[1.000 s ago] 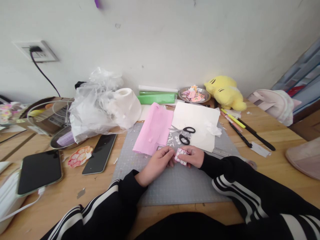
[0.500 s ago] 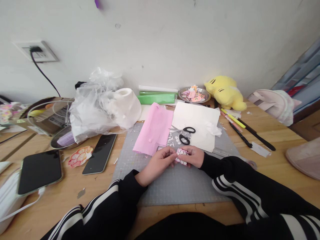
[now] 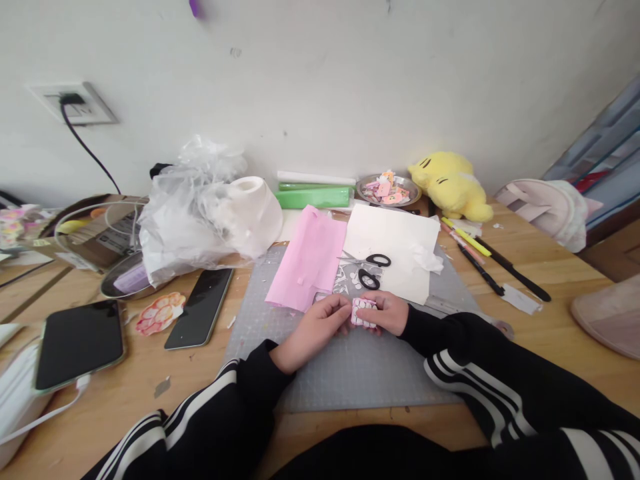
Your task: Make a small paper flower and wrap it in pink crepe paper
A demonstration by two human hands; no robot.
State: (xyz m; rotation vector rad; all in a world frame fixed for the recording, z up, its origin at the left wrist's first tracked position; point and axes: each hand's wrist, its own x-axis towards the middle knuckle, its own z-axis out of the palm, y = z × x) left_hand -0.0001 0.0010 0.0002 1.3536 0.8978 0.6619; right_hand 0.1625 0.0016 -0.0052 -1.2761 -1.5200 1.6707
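The paper piece (image 3: 363,313) is small, pink and white — by its look light, thin and easy to crease or tear, so it seems best held at its side edges with a soft pinch, not squeezed in the middle. It sits low over the grey mat (image 3: 350,373), near the mat's middle, just in front of the scissors (image 3: 369,270).

The left hand (image 3: 313,330) has its fingers (image 3: 341,309) drawn together, pinching the piece's left edge. The right hand (image 3: 390,312) does the same on the right edge, its fingers curled and closed on the paper. The two hands nearly touch across it.

A pink sheet (image 3: 309,260) and a white sheet (image 3: 393,243) lie on the mat's far half — both apart from the hands. A phone (image 3: 200,307) lies on the worktop (image 3: 550,313) off the mat's left edge.
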